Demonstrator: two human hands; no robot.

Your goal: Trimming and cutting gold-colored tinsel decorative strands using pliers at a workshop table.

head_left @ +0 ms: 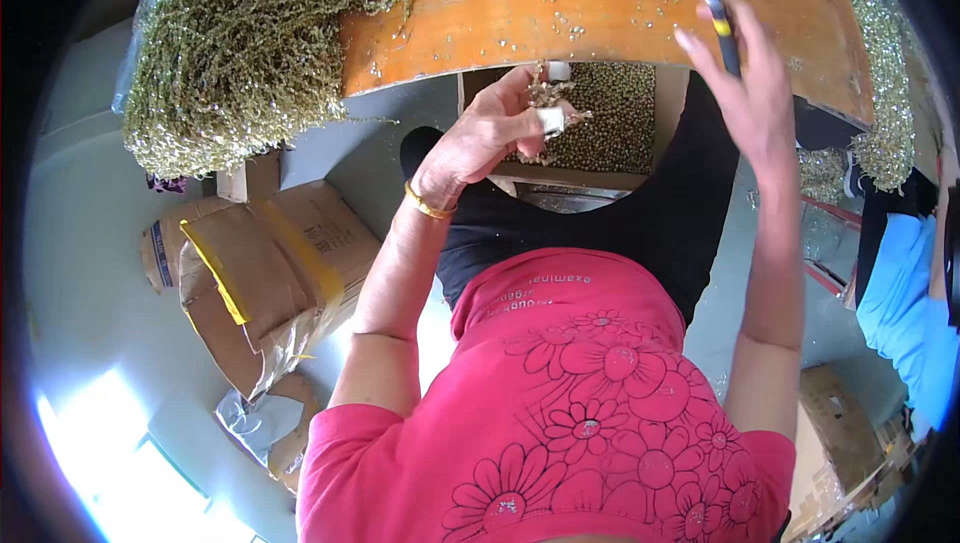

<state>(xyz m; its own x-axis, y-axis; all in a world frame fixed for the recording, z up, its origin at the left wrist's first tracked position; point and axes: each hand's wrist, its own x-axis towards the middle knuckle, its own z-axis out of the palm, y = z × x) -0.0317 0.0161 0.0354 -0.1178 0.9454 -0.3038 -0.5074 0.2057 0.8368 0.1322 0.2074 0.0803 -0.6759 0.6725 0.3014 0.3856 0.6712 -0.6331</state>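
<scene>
In my left hand (490,128), a small bunch of gold beaded strands (548,95) is pinched between thumb and fingers, over the table's near edge. White tape wraps the thumb tip and one fingertip. My right hand (745,93) is raised at the right side of the table, slightly blurred. It holds a slim black tool (722,28) with a yellow band and a pale tip, pointing away from me; the thumb stands apart from it. Below the left hand, between my knees, a cardboard box holds many small gold beads (620,128).
A thick heap of gold beaded strands (240,53) hangs over the left of the wooden table (600,3), where loose beads lie scattered. More strands (880,73) hang at the right edge. Cardboard boxes (280,263) stand on the floor at left. Someone's blue clothing (910,293) shows at right.
</scene>
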